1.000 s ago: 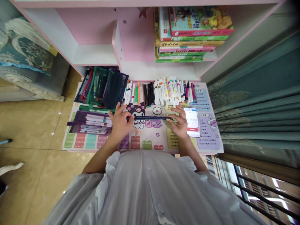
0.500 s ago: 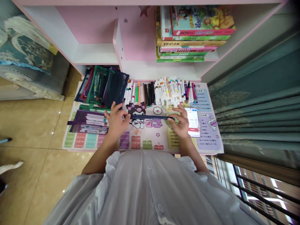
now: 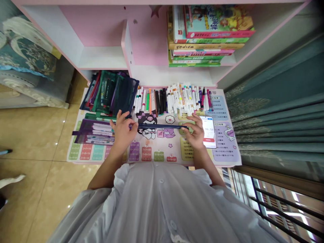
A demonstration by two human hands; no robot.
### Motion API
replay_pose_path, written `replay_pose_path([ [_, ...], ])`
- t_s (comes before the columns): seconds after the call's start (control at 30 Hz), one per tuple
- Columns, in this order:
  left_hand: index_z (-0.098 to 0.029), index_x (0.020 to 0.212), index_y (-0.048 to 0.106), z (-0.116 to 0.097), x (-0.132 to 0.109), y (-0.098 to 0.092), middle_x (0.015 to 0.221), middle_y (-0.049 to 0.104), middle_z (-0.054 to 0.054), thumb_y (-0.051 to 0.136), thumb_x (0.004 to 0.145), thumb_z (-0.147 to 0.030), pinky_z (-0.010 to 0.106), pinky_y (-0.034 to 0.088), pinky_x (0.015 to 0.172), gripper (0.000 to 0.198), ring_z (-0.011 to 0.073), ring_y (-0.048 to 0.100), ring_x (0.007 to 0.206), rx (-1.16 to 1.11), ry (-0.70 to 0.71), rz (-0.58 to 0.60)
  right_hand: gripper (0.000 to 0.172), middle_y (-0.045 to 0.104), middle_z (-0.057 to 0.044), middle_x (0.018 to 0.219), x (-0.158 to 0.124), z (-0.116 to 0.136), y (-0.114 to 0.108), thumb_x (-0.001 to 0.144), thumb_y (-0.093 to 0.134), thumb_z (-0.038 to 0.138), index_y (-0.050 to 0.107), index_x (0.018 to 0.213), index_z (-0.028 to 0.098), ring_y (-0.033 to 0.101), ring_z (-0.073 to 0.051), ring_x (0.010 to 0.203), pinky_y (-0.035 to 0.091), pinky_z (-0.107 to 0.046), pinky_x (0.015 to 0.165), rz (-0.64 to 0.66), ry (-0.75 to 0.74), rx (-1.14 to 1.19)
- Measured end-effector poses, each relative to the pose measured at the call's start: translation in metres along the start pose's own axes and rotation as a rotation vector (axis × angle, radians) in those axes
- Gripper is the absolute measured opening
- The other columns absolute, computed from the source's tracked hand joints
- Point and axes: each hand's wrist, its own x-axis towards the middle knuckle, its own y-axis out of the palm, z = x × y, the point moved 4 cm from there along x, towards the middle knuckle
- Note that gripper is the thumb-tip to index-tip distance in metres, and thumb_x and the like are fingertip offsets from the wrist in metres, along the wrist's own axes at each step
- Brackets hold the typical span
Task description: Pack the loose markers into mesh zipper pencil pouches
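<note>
A dark blue zip pouch (image 3: 159, 126) stretches between my hands above the desk, seen edge-on as a thin strip. My left hand (image 3: 124, 131) pinches its left end between thumb and finger, the other fingers spread. At the opposite end, the thumb and fingers of my right hand (image 3: 195, 132) grip its corner. Whether anything lies inside the pouch cannot be seen. Beyond it, loose white markers (image 3: 181, 98) lie in a row with several black pens (image 3: 161, 101). Left of my left hand is a purple mesh pouch (image 3: 84, 131) filled with white markers.
Mesh pouches (image 3: 124, 96) in green and dark blue are piled at the desk's back left. A phone (image 3: 209, 138) showing a timer lies by my right hand. Books (image 3: 202, 47) are stacked on the shelf behind. A printed mat (image 3: 162, 148) covers the desk.
My left hand has shifted slightly left along the pouch's end. My right hand stays almost where it was, and both still hold the pouch.
</note>
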Motion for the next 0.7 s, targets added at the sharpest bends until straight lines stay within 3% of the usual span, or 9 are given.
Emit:
replay_pose_path([
  [0.7,-0.022,0.066,0.06,0.012,0.003,-0.004,0.14,0.06,0.006,0.063,0.081,-0.027,0.074,0.015,0.116,0.016,0.0341,0.034,0.148,-0.017,-0.019,-0.002,0.005,0.065,-0.002,0.12,0.002,0.0,-0.001,0.087,0.071,0.031,0.072,0.091,0.031,0.049,-0.031,0.136,0.042,-0.062,0.113,0.015,-0.019,0.02],
])
